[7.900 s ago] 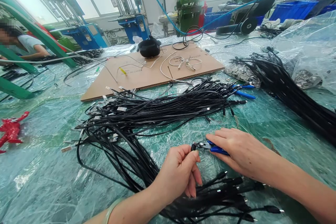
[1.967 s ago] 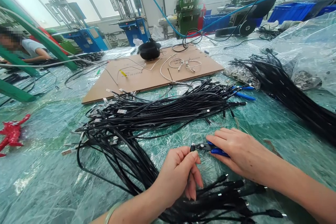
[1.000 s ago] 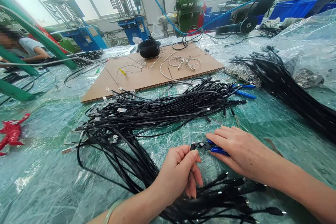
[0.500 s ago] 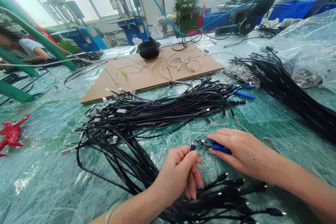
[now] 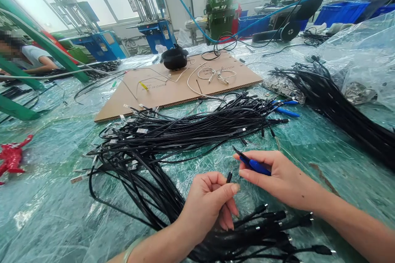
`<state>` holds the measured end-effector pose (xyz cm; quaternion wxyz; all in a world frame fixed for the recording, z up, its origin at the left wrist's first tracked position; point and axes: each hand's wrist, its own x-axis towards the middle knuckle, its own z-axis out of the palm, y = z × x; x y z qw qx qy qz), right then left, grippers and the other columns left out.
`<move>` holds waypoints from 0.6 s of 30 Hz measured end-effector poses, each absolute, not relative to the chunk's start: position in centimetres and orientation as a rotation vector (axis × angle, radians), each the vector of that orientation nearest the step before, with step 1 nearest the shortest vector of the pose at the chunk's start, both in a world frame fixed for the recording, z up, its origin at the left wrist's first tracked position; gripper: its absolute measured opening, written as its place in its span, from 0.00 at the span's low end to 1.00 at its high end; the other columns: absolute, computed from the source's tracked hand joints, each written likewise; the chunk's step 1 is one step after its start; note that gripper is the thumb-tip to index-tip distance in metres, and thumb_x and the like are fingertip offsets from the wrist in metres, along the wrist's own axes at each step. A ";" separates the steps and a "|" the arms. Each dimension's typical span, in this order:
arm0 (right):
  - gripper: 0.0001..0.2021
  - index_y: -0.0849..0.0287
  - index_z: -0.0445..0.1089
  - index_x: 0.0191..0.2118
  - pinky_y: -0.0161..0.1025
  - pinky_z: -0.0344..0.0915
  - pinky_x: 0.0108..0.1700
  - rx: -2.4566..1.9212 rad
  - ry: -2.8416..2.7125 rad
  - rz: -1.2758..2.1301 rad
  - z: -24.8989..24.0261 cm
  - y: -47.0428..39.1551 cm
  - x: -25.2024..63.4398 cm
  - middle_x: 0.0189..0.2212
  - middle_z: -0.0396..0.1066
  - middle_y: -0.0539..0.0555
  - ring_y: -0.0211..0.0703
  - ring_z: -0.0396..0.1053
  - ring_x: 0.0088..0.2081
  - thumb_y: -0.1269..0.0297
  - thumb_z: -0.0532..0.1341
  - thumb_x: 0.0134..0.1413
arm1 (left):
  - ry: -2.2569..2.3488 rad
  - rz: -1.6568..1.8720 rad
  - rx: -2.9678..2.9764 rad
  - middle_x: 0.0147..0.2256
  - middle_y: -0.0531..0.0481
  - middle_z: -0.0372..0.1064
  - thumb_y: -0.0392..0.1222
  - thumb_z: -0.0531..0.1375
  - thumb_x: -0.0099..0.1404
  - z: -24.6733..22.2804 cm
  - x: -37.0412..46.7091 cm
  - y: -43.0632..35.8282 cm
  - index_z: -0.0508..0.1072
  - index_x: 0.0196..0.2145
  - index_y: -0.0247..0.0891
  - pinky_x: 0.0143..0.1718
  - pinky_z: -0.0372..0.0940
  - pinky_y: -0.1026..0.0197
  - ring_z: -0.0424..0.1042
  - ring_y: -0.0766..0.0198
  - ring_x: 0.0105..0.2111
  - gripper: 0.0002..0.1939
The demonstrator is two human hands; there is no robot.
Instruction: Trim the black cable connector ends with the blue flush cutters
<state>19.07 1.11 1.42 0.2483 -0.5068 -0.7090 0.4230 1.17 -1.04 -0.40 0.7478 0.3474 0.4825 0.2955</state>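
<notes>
Low in the middle, my left hand point(image 5: 205, 201) pinches a black cable end point(image 5: 229, 177) between thumb and fingers, its tip pointing up. My right hand point(image 5: 282, 176) is closed around a pair of blue-handled cutters point(image 5: 258, 167); their dark jaws point up and left, apart from the cable end. Beneath and beside my left hand lies a bunch of black cables point(image 5: 265, 230) with plug ends toward the right. Behind both hands, a larger heap of black USB cables point(image 5: 191, 129) stretches across, with metal plugs at its left end.
Flat cardboard point(image 5: 182, 80) carries white cables point(image 5: 212, 74) and a black object point(image 5: 174, 57). Another cable bundle point(image 5: 339, 107) lies right, near blue-handled pliers point(image 5: 286, 111). A red figure point(image 5: 12, 158) and green frame point(image 5: 18, 108) stand left. A person point(image 5: 33, 57) sits beyond.
The cutters have turned in my right hand, and their jaws have moved up and away from the cable end. My left hand has tilted the cable end slightly and stays nearly in place.
</notes>
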 end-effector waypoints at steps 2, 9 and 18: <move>0.09 0.59 0.70 0.30 0.37 0.64 0.36 -1.367 -1.813 1.288 1.3 1.0 18.7 0.33 0.74 0.51 0.44 0.69 0.36 0.59 0.58 0.53 | 1.068 0.653 0.752 0.14 0.51 0.69 0.44 0.64 0.53 -0.4 1.2 -1.1 0.59 0.20 0.37 0.08 0.52 0.73 0.61 0.72 0.08 0.16; 0.07 0.60 0.72 0.30 0.41 0.65 0.38 -1.357 -1.569 1.481 1.2 0.9 17.9 0.32 0.73 0.53 0.46 0.70 0.36 0.62 0.62 0.45 | 1.079 0.622 0.763 0.13 0.51 0.69 0.45 0.64 0.52 -0.5 1.2 -1.2 0.58 0.19 0.37 0.07 0.51 0.73 0.59 0.72 0.07 0.17; 0.14 0.60 0.74 0.39 0.41 0.66 0.36 -1.411 -1.486 1.436 0.7 0.9 17.7 0.29 0.74 0.53 0.44 0.70 0.31 0.59 0.62 0.46 | 1.103 0.586 0.767 0.11 0.52 0.67 0.46 0.64 0.51 0.0 1.3 -1.2 0.58 0.18 0.38 0.06 0.48 0.74 0.57 0.73 0.06 0.18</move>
